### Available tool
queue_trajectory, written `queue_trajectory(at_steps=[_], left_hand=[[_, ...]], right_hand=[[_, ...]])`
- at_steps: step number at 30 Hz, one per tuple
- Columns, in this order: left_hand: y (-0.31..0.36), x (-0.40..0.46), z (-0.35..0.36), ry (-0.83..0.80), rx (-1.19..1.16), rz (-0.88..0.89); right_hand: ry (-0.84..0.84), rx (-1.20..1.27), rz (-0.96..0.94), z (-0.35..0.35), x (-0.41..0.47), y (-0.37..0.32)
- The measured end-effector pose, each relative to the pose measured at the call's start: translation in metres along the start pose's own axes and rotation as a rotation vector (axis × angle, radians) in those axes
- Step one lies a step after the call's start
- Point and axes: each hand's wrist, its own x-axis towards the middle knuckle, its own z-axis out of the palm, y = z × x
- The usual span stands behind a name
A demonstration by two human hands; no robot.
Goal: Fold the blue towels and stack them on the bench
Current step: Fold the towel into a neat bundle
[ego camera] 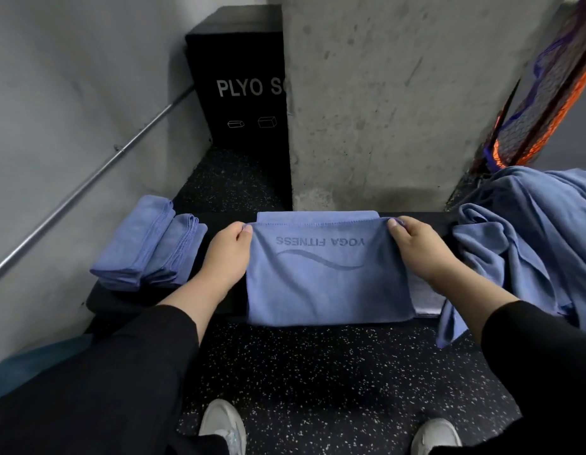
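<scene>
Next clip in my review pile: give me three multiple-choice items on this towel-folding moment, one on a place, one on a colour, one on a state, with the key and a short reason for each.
1. Where does the stack of folded towels lie on the bench?
A. at the person's left end
B. at the right end
C. on the floor

2. What colour is the printed towel being folded?
A. white
B. blue
C. orange

3. How do the left hand and right hand hold that towel?
A. both lie flat on it
B. only one touches it
C. each pinches a far corner

Key: 1 A, the stack sits beside the left hand, while the unfolded pile is at the right. 2 B, it is the same blue as the other towels. 3 C, thumb and fingers of each hand close on a top corner.
</scene>
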Motion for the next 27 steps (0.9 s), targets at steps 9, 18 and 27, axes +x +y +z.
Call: queue_trajectory(at_steps=[9,18,27], left_hand=[[-0.016,0.036,0.022,-0.08,0.238,0.078],[-0.009,0.028,0.018,-0.266,0.561,0.162],[-0.005,-0.014,-0.006,-0.441,0.587,0.206]], right_hand=[[-0.099,-0.19,0.019,0.034,0.034,0.008],[-0.217,-0.407,0.028,0.028,0.024,0.004],[-0.46,-0.537,0.064,-0.008,-0.013,-0.002]])
